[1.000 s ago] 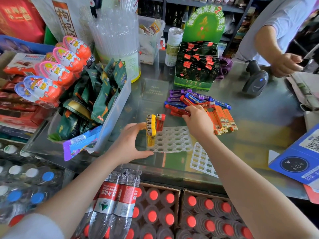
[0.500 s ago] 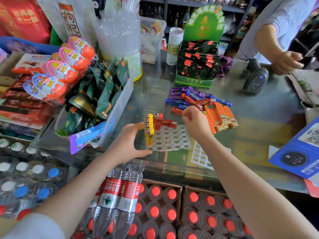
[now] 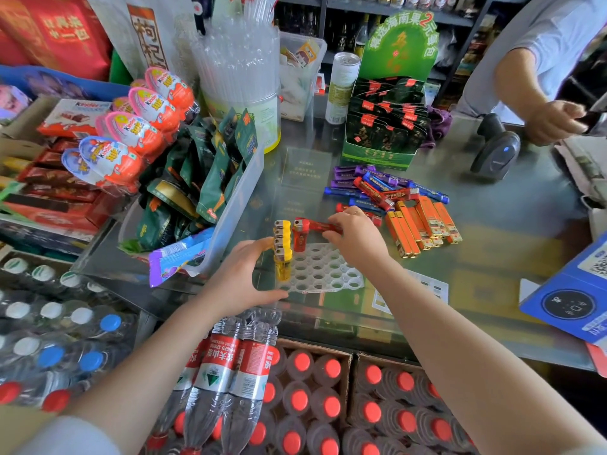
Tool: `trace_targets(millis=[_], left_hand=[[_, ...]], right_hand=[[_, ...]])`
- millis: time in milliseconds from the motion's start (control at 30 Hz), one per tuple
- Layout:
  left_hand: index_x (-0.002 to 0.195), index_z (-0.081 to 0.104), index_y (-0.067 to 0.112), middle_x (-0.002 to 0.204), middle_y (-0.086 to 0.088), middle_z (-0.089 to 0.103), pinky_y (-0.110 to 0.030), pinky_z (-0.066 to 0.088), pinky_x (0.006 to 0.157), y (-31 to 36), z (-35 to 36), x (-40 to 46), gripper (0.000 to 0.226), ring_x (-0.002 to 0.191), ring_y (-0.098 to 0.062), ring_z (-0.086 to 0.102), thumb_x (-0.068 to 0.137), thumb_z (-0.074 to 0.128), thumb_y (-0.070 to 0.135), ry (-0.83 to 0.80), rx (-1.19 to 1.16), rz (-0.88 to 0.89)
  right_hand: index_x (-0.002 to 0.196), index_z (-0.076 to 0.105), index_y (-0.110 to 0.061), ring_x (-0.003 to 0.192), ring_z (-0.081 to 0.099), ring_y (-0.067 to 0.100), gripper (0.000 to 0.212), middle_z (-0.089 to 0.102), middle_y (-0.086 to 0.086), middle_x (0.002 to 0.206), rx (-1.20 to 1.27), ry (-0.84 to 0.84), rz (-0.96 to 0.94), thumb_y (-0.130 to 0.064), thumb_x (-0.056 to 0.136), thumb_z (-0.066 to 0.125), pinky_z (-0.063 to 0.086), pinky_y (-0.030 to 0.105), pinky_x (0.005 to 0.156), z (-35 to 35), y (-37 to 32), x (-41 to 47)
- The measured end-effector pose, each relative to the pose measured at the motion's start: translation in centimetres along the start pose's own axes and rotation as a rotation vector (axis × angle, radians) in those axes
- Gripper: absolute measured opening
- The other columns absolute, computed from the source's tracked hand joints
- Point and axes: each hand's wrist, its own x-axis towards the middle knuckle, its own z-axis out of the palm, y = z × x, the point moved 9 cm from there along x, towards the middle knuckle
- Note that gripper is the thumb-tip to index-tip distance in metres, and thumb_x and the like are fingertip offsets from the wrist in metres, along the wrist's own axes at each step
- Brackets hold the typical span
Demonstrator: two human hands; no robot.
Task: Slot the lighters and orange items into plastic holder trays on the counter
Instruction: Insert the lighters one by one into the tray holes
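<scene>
White plastic makes up the holder tray [image 3: 323,272], which lies flat on the glass counter [image 3: 492,244] in the middle of the frame. It is full of round holes. A row of yellow lighters [image 3: 282,246] stands up in the holes along its left edge. One red lighter [image 3: 299,237] stands just beside them, at the top of the tray.

The left hand [image 3: 238,279] rests at the tray's lower left corner. Its fingers touch the yellow lighters and its thumb lies along the tray's bottom edge, so it seems to steady them, not to grab one.

The right hand [image 3: 356,238] is above the top of the tray. Its fingers are pinched tight on another red lighter [image 3: 323,227], which lies sideways in the air, with its tip next to the standing red one.

To the right of that hand, a bunch of orange items [image 3: 423,226] lie flat on the counter, side by side. Above them, a loose pile of purple, blue and red lighters [image 3: 381,188] lies on the glass.

A second white tray [image 3: 427,290] with square holes peeks out at the lower right, partly hidden by the right arm.

In the upper right of the frame, another person's hand [image 3: 555,121] is near a black scanner [image 3: 496,149].
</scene>
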Motion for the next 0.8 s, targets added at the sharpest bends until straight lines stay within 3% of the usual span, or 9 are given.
trace_targets(millis=[200,300,400,500,667,800], left_hand=[[0.131,0.033,0.036,0.122,0.005,0.042,-0.028,0.030,0.098,-0.4,0.1,0.2,0.084,0.115,-0.003,0.034,0.059,0.074,0.050,-0.011,-0.006,-0.002],[0.130,0.035,0.036,0.121,0.007,0.043,-0.026,0.030,0.095,-0.3,0.0,0.2,0.084,0.111,0.002,0.031,0.056,0.072,0.054,0.001,-0.006,0.005],[0.127,0.039,0.034,0.117,0.011,0.043,-0.027,0.030,0.093,0.1,-0.3,0.2,0.082,0.108,0.004,0.031,0.055,0.071,0.056,0.034,-0.001,0.019],[0.125,0.043,0.029,0.111,0.013,0.044,-0.027,0.032,0.090,0.7,-0.5,0.0,0.080,0.107,0.001,0.033,0.055,0.072,0.054,0.078,0.007,0.045],[0.127,0.043,0.024,0.120,0.002,0.053,-0.028,0.034,0.089,1.1,-0.5,0.0,0.083,0.114,-0.012,0.040,0.055,0.073,0.054,0.086,0.050,0.057],[0.126,0.046,0.021,0.118,0.000,0.055,-0.029,0.036,0.089,1.1,-0.5,0.0,0.083,0.115,-0.017,0.042,0.054,0.075,0.051,0.097,0.058,0.060]], right_hand=[[0.097,0.055,-0.013,0.085,0.054,0.021,0.018,0.055,0.004,0.095,0.119,0.031,0.027,-0.012,0.082,0.064,0.041,0.026,0.069,-0.6,0.3,0.1],[0.090,0.056,-0.018,0.066,0.055,0.009,0.014,0.060,-0.004,0.077,0.373,0.091,0.018,-0.016,0.081,0.067,0.041,0.013,0.054,-1.6,0.3,-1.4],[0.087,0.063,-0.022,0.059,0.056,0.004,0.012,0.064,-0.009,0.069,0.692,0.158,0.037,-0.018,0.078,0.070,0.048,0.015,0.056,-3.2,0.8,-3.5],[0.083,0.063,-0.024,0.056,0.059,0.002,0.015,0.066,-0.013,0.060,0.808,0.193,-0.008,-0.011,0.080,0.068,0.047,0.010,0.057,-4.6,0.6,-5.1],[0.088,0.060,-0.028,0.064,0.063,0.005,0.023,0.067,-0.009,0.072,0.651,0.123,-0.097,-0.008,0.079,0.068,0.052,0.016,0.062,-3.5,-1.6,-5.8],[0.097,0.062,-0.013,0.069,0.058,0.008,0.017,0.061,-0.002,0.086,0.441,0.130,-0.229,-0.007,0.081,0.065,0.047,0.010,0.066,-2.7,-4.0,-5.8]])
